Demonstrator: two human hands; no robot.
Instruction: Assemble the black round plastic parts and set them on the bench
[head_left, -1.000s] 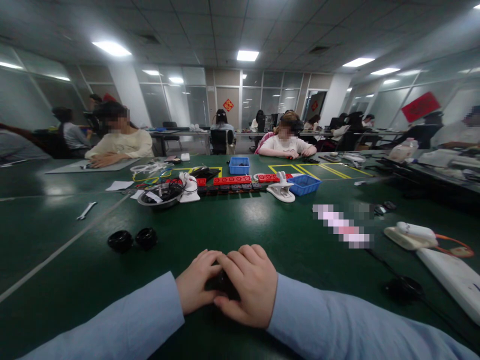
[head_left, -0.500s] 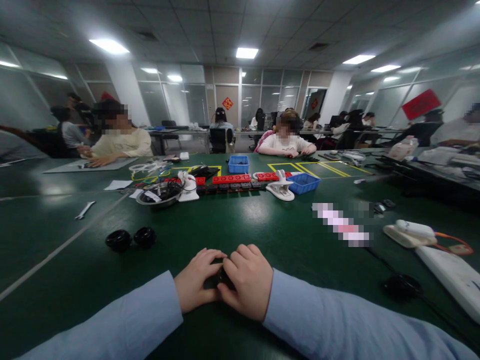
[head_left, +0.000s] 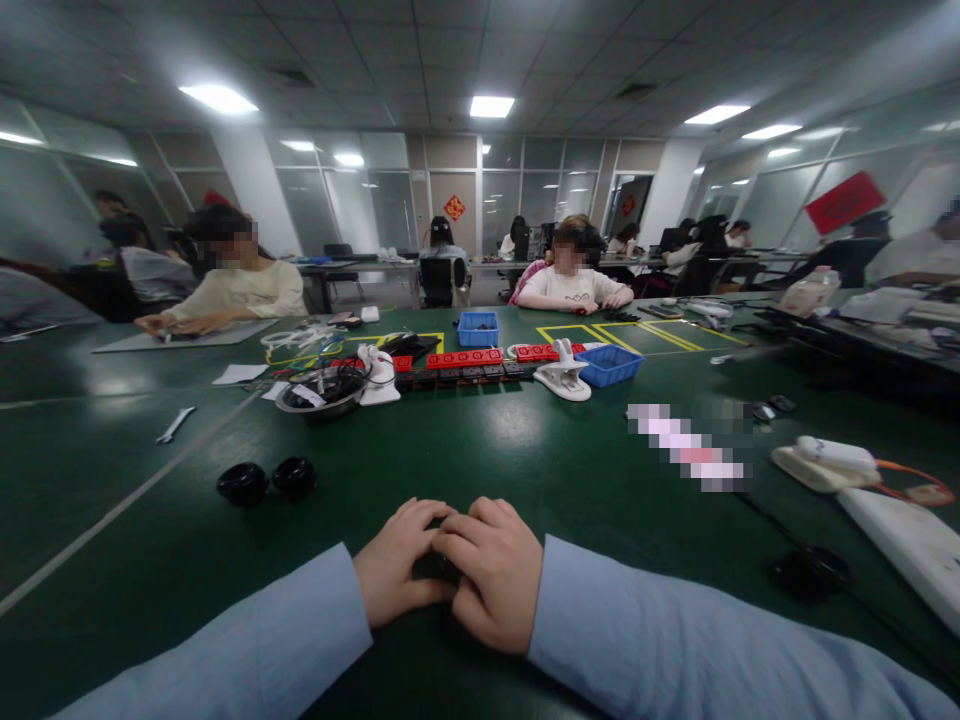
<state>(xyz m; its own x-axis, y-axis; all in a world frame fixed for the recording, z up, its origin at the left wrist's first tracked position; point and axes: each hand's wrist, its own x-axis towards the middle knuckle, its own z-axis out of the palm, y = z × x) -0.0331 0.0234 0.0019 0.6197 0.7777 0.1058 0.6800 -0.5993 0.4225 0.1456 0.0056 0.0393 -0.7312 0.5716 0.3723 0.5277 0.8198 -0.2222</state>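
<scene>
Near the front of the green table, my left hand (head_left: 401,562) and my right hand (head_left: 491,572) meet around a small black object (head_left: 448,568). Most of it is hidden by the fingers, so its kind does not show. My left hand is curled, thumb below and fingers above the object. The right one wraps over it from the other side, its fingertips reaching the left fingers. Two glossy black round parts (head_left: 243,484) stand side by side on the table to the left, apart from my hands.
A wrench (head_left: 175,425) lies far left. Behind are a metal bowl (head_left: 321,408) of black cables, red socket strips (head_left: 465,358), a white clamp stand (head_left: 564,380) and blue bins (head_left: 611,365). A black round part (head_left: 814,572) and a white power strip (head_left: 907,550) are at right. People sit across the table.
My right hand has turned slightly and shifted its fingers over the black object, covering more of it. My left hand keeps nearly the same pose. The view has shifted a little.
</scene>
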